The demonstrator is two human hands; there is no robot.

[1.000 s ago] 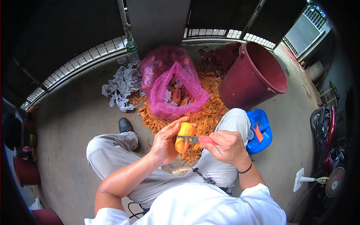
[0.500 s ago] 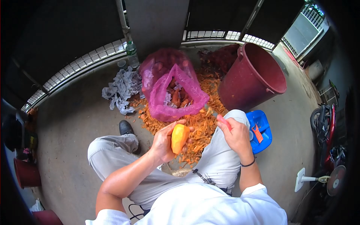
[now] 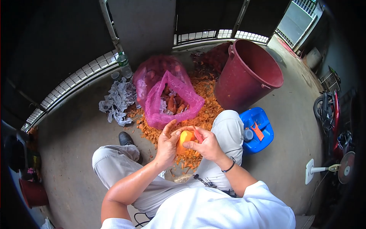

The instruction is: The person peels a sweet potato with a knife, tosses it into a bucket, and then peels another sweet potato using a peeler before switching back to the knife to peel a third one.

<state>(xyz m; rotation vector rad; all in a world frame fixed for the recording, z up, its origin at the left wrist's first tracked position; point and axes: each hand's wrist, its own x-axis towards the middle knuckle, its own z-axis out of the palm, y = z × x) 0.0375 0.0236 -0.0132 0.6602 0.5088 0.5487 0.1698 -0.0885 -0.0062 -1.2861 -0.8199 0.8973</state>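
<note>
My left hand [image 3: 166,148] is wrapped around a peeled, yellow-orange sweet potato [image 3: 186,136] above my lap. Right up against it, my right hand [image 3: 209,147] grips a red-handled peeler [image 3: 198,135], its thumb resting on the sweet potato. The peeler's blade is hidden by the fingers. Just beyond my hands, a pink mesh bag [image 3: 154,119] gapes open with reddish unpeeled sweet potatoes [image 3: 172,104] and paper inside. Orange peelings [image 3: 207,91] are heaped on the floor around the bag and under my hands.
A large maroon bin [image 3: 236,82] stands behind my right knee. Beside that knee, a blue container [image 3: 268,134] holds an orange tool [image 3: 257,131] and a small cup [image 3: 248,134]. Crumpled paper [image 3: 118,99] and a plastic bottle [image 3: 124,65] are at the left. A motorcycle [image 3: 335,122] stands far right.
My right hand has moved left with the peeler, from over my right knee to the sweet potato. Both hands now meet around it. The view has shifted slightly.
</note>
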